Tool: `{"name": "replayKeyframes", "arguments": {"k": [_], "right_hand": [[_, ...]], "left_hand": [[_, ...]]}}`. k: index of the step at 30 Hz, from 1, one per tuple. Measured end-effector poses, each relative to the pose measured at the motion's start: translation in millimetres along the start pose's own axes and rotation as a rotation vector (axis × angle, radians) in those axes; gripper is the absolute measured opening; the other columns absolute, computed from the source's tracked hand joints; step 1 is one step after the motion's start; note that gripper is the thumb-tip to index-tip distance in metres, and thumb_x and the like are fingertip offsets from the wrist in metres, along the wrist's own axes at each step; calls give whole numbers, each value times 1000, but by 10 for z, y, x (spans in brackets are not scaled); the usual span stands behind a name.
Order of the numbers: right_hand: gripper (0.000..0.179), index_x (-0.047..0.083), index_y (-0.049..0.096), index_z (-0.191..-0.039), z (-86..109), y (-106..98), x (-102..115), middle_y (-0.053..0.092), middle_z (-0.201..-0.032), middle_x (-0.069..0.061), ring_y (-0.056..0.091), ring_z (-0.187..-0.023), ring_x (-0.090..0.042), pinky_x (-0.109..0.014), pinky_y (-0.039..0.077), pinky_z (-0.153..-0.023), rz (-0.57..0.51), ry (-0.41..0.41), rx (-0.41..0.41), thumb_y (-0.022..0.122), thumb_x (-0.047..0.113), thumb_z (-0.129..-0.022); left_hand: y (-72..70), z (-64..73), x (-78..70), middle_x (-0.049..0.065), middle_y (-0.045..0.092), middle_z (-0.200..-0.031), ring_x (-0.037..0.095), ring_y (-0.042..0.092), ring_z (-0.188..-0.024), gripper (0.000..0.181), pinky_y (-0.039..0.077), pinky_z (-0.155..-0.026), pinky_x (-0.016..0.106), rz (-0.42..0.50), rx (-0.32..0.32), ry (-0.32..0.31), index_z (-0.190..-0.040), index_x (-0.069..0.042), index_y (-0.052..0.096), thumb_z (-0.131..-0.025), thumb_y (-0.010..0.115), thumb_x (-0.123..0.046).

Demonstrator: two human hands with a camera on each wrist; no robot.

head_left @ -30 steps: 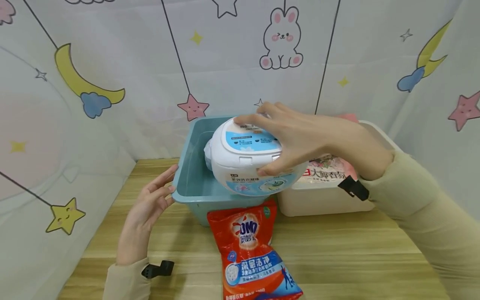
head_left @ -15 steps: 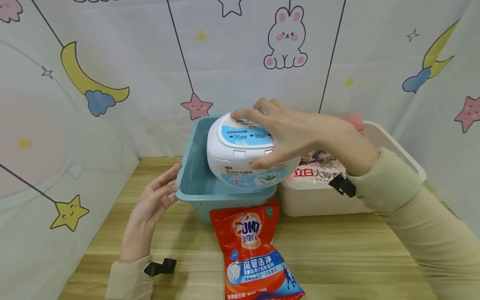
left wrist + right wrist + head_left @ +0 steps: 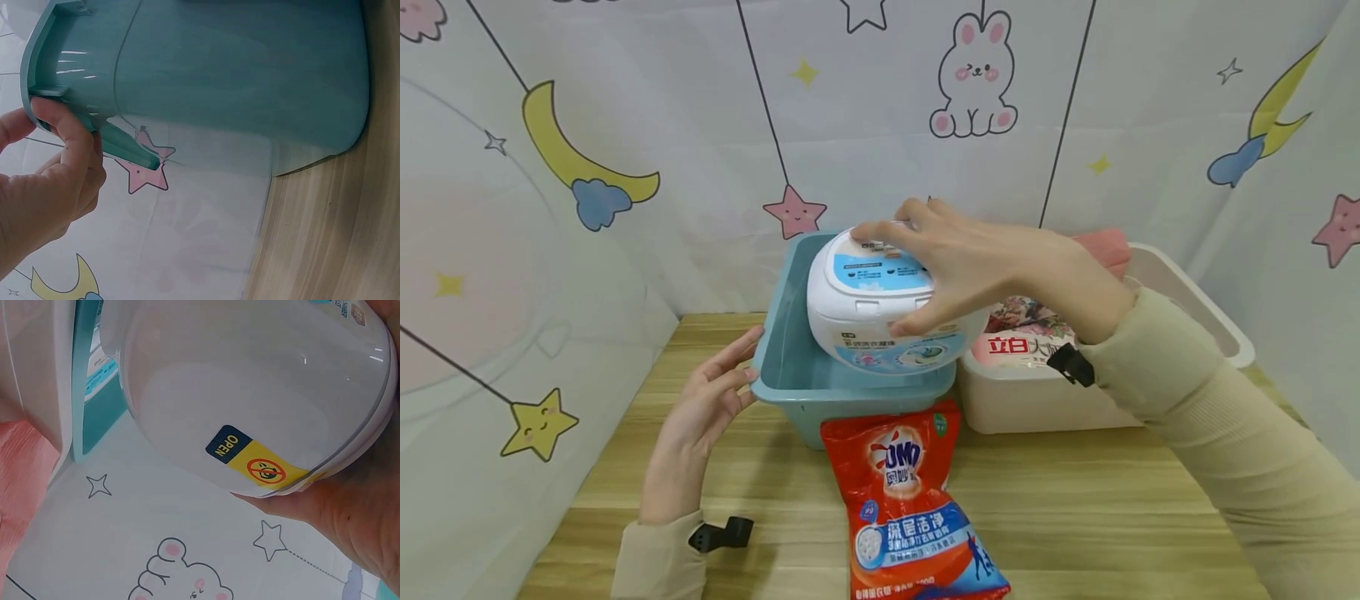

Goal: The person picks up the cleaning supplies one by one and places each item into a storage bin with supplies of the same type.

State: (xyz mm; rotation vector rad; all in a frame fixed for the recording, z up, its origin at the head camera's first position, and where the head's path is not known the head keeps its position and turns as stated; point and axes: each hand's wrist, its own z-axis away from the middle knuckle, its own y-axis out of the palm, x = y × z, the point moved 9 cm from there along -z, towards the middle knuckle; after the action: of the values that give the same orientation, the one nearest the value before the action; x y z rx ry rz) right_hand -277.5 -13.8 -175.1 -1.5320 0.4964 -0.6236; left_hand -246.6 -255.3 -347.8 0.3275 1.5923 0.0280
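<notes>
My right hand [image 3: 958, 258] grips a white laundry-pod tub [image 3: 850, 321] across its lid, fingers at the far side and thumb at the front. The tub is tilted, its lid blue-printed, held over the mouth of a teal plastic basin [image 3: 790, 396]. In the right wrist view, an OPEN sticker [image 3: 228, 444] shows on the tub [image 3: 206, 375]. At the basin's left rim my left hand [image 3: 707, 400] holds on; the left wrist view shows its fingers [image 3: 69, 134] curled at the rim. Part of the basin's inside is hidden behind the tub.
A red bag of OMO washing powder [image 3: 906, 500] lies in front of the basin. Right of the basin stands a cream bin [image 3: 1037, 408] holding a pink detergent pack [image 3: 1015, 346] and a pink item [image 3: 1105, 250]. A printed curtain [image 3: 865, 125] hangs behind the wooden table [image 3: 1112, 500].
The right hand has carried the tub a little to the left over the basin. More of the pink pack shows now. The left hand stays at the rim.
</notes>
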Motion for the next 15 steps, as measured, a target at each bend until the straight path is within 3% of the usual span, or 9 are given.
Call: {"name": "replayKeyframes", "arguments": {"k": [15], "right_hand": [[94,42,18,-149,-211,161,20,36,-140,-6,38,-119,-23,-47,46,-94,22,-16,48,64,68,-72]], "left_hand": [[14,-7,7,4,41,-127,7,61,-101,59,54,-83,23,-2,3,1,-151,-2,24,-97,46,2]]}}
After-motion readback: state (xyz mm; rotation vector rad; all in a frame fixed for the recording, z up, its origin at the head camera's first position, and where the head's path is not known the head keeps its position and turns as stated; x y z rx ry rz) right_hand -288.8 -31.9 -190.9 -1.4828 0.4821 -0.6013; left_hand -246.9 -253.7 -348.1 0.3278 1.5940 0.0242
